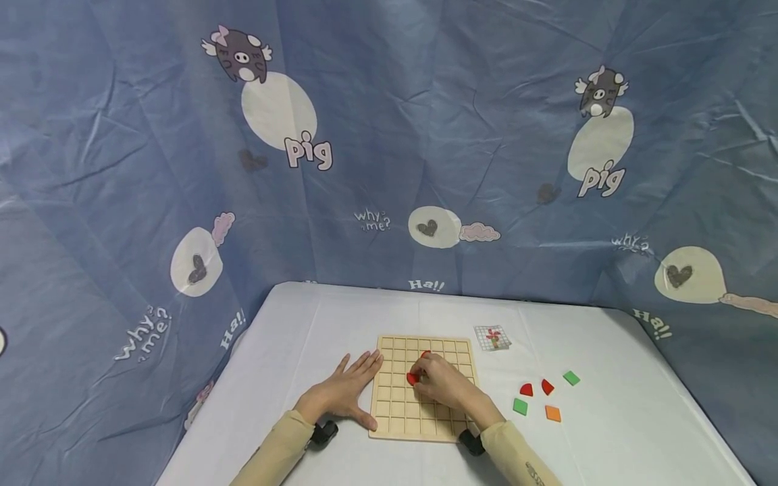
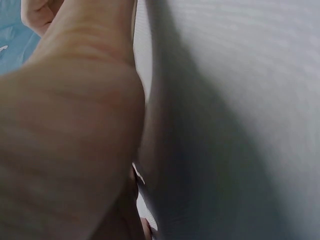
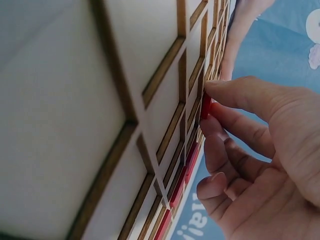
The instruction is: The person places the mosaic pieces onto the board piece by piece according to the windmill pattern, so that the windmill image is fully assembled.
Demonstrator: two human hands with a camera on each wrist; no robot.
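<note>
A wooden grid board (image 1: 392,409) lies on the table between the two hands. My left hand (image 1: 342,393) is spread flat at its left side, with fingertips and thumb at the board's edge. Over the grid, my right hand (image 1: 446,383) pinches a red quarter-round piece (image 1: 412,379) between thumb and fingers. The right wrist view shows that pinched piece (image 3: 206,106) edge-on, close to the board's cells. More red pieces (image 3: 177,186) sit in cells there; in the head view one red piece (image 1: 425,353) shows just beyond the right hand, partly covered. The left wrist view is mostly forearm and table.
Right of the board lie two red pieces (image 1: 526,389) (image 1: 548,387), two green squares (image 1: 520,406) (image 1: 571,378) and an orange square (image 1: 552,413). A gridded pattern card (image 1: 488,337) rests near the board's far right corner. Behind the white table (image 1: 304,324) hangs a blue printed cloth (image 1: 377,175).
</note>
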